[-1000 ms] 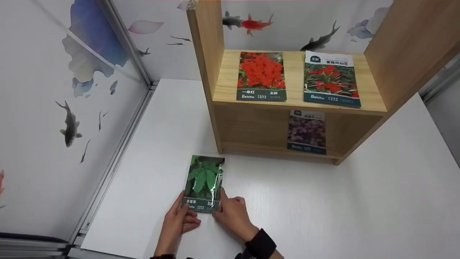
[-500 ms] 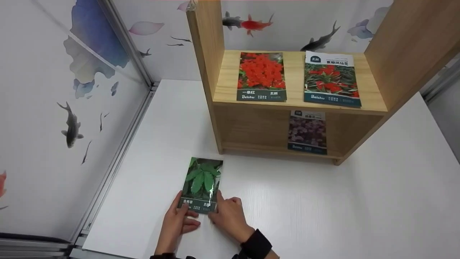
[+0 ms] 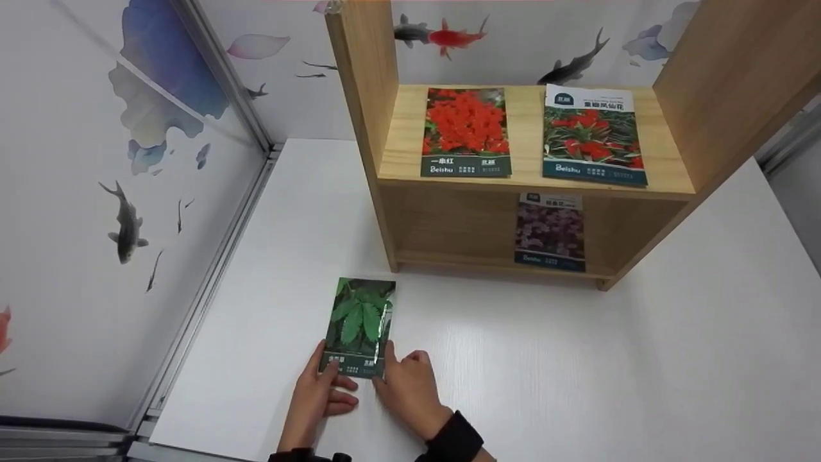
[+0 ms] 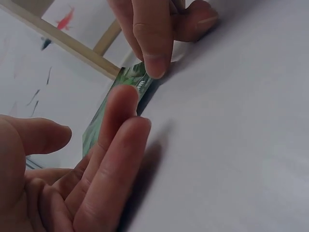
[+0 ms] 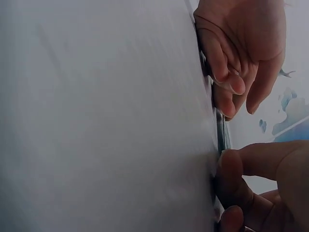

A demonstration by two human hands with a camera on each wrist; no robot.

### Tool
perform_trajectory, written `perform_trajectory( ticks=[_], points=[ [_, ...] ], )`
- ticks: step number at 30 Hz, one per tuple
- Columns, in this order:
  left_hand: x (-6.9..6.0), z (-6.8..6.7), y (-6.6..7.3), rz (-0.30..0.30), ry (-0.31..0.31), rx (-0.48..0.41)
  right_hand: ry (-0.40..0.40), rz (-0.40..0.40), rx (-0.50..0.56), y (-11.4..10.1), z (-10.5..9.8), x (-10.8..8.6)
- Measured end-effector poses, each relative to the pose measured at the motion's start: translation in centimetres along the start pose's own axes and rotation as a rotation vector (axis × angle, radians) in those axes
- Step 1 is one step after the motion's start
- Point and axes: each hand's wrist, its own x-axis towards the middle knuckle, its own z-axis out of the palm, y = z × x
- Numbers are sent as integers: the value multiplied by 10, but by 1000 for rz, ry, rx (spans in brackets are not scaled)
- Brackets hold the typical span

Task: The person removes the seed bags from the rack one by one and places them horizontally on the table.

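Observation:
A seed packet [image 3: 360,321] with a green leaf picture lies on the white table, in front of the shelf's left side. My left hand [image 3: 312,391] touches its lower left edge; the left wrist view shows that thumb [image 4: 46,136] raised and apart from the other fingers. At the lower right corner my right hand [image 3: 410,391] pinches the packet, its forefinger along the right edge and its other fingers curled. In the right wrist view the packet [image 5: 221,133] shows edge-on between the two hands, and the contact under the fingertips is partly hidden.
A wooden shelf [image 3: 603,186] stands behind the packet. On its upper board lie a red-flower packet [image 3: 466,131] and another red-flower packet with a white top [image 3: 593,138]. A purple-flower packet [image 3: 550,231] leans in the lower compartment. A metal-framed wall [image 3: 211,276] borders the table's left side.
The leaf packet has slid slightly left, with my right hand moving left alongside it. My left hand stays nearly in place. The head view has shifted a little.

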Motion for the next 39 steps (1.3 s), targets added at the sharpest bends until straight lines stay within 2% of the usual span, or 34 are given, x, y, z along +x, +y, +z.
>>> perform_trajectory(
  ticks=[3, 8, 16, 21, 26, 30, 36, 39],
  points=[
    [0, 0, 0, -2, 2, 11, 20, -15, -40, -1, 1, -1],
    [0, 1, 0, -13, 15, 26, 41, -15, -51, -1, 2, -2],
    [-1, 2, 0, -11, 40, 41, -48, 17, 10, 2, 0, 0],
    [-3, 3, -1, 16, 40, 31, -137, 70, 187, 10, -5, 2],
    [-8, 3, -2, 56, -7, 19, -182, 110, 512, 24, -7, 2],
    [-10, 1, -3, 69, -48, 10, -175, 129, 764, 34, -9, 1],
    [-12, -2, -5, 104, -86, -9, -111, 179, 923, 47, -19, -2],
    [-14, -3, -6, 138, -94, -32, -84, 222, 1015, 52, -31, -5]
  ],
)
